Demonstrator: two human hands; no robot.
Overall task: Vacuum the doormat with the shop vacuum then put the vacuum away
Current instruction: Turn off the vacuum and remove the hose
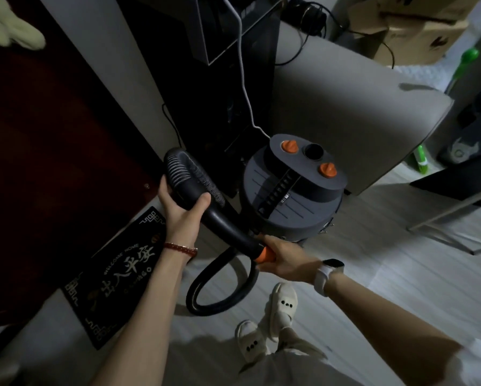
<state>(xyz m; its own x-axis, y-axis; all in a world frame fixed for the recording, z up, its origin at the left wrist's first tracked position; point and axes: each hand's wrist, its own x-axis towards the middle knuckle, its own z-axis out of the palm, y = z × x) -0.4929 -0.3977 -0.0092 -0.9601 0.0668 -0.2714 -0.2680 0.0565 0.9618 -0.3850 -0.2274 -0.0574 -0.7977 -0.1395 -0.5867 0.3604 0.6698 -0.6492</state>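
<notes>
Head view, nearest first: two feet in pale slippers (264,321) stand on the light floor (373,274), beside a black hose (205,291) that loops low across it. Above the loop, the right hand (282,260), a white watch on its wrist, has its fingers clenched around the orange collar (265,255) where hose meets nozzle. The left hand (178,210), wearing a red bracelet, grasps the wide black nozzle (190,176) from below, thumb pressed on its side. Its long axis runs from the collar up and left, with the ribbed mouth pointing toward the dark red door (52,149). Under the left forearm lies the black doormat (113,277), gold lettering partly covered by the arm. Just beyond the hands stands the vacuum (292,196), a round grey drum with two orange knobs and an open port on top; its base is hidden by the right hand. A white cord (243,79) climbs from it. Farther things are dim and hard to make out.
</notes>
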